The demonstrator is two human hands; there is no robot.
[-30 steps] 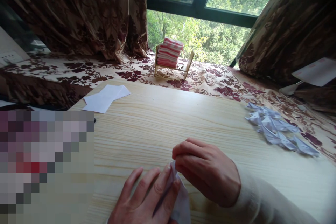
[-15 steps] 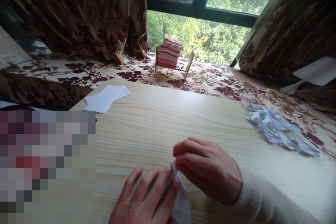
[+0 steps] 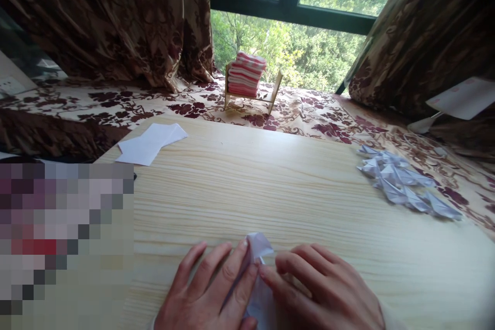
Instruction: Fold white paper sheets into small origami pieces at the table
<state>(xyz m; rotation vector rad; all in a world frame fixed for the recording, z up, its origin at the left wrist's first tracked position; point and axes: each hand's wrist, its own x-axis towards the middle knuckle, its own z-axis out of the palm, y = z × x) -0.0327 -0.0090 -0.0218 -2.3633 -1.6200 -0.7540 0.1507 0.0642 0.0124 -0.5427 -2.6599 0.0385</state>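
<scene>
Tabletop (image 3: 216, 185): 1, pale wood grain. Hands: 2, both at its near edge.

Paper (image 3: 260, 294): 1 piece in work, white, partly folded, on the tabletop between and beneath the hands. Its far tip stands clear of the fingers as a small flap; much of the rest is covered.

Left hand (image 3: 209, 289): fingers spread, palm down, pressing on the paper's left side. Grip open, bearing down from above. Right hand (image 3: 325, 283): fingers bent, foremost fingertip at the paper just below the flap, close against the left index finger. Cannot tell whether its grip pinches the paper; the thumb is hidden.

Folded pieces (image 3: 394, 174): at least 6, white, pointed, in a cluster by the far right edge; overlap prevents an exact count. Loose sheets (image 3: 145, 145): apparently 2, white, overlapping, at the far left corner; more may lie beneath.

Beyond the tabletop: 1 patterned cloth (image 3: 187, 109); on it 1 small rack (image 3: 275, 93) holding 1 stack of red-and-white towels (image 3: 245, 76), number uncertain. Also 1 white lamp (image 3: 462, 98) at right, 1 window (image 3: 290, 0), 2 curtains (image 3: 116, 20), one each side. Lower left corner pixelated, contents unreadable.
</scene>
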